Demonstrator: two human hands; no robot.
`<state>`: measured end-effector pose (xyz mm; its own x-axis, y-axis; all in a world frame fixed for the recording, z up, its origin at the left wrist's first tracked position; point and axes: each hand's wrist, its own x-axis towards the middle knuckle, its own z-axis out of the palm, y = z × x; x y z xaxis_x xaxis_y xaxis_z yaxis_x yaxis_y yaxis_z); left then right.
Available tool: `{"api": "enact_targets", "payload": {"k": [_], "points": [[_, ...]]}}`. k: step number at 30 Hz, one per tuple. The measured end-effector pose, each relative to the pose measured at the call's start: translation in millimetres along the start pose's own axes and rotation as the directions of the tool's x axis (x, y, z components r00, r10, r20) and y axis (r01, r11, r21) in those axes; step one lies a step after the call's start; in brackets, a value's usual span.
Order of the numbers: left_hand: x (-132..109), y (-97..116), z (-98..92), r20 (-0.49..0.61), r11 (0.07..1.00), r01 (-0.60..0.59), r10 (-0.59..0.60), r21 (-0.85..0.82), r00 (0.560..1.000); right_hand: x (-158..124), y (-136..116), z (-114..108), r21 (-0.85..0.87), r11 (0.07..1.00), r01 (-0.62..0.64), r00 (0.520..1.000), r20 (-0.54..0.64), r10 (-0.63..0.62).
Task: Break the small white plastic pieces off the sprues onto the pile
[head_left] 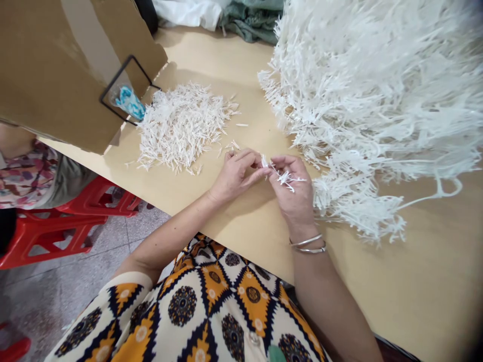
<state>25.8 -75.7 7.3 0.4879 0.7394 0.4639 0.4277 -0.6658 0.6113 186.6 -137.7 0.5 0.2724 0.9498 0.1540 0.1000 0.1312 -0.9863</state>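
Observation:
Several thin white branched plastic pieces [286,178] lie in my right hand [296,193], whose fingers are curled around them. My left hand [241,173] meets it at the fingertips, thumb and forefinger pinched on a small white piece. A pile of short white pieces [184,125] lies on the table beyond my left hand. To the right rises a much larger heap of tangled white plastic strands [377,100], its near edge close to my right hand.
A cardboard box [75,65] stands at the left, with a black wire frame [130,60] and a blue-and-white item [130,102] beside it. Cloths [249,20] lie at the back of the table [226,236]. Red plastic stools [60,226] and a seated person [30,173] are at left.

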Motion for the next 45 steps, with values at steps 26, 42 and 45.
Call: {"api": "enact_targets", "payload": {"k": [26, 42, 45], "points": [[-2.7, -9.3, -1.1, -0.418, 0.976, 0.192, -0.135, 0.099, 0.898, 5.1, 15.7, 3.3, -0.132, 0.985, 0.111, 0.989, -0.077, -0.122], [0.1, -1.5, 1.2, 0.016, 0.989, 0.095, -0.093, -0.11, 0.996, 1.9, 7.7, 5.6, -0.173, 0.978, 0.119, 0.992, -0.028, -0.126], [0.0, 0.6, 0.0, 0.012, 0.989, 0.102, -0.101, -0.111, 0.995, 1.9, 8.1, 4.6, -0.171, 0.978, 0.118, 0.992, -0.029, -0.125]]}}
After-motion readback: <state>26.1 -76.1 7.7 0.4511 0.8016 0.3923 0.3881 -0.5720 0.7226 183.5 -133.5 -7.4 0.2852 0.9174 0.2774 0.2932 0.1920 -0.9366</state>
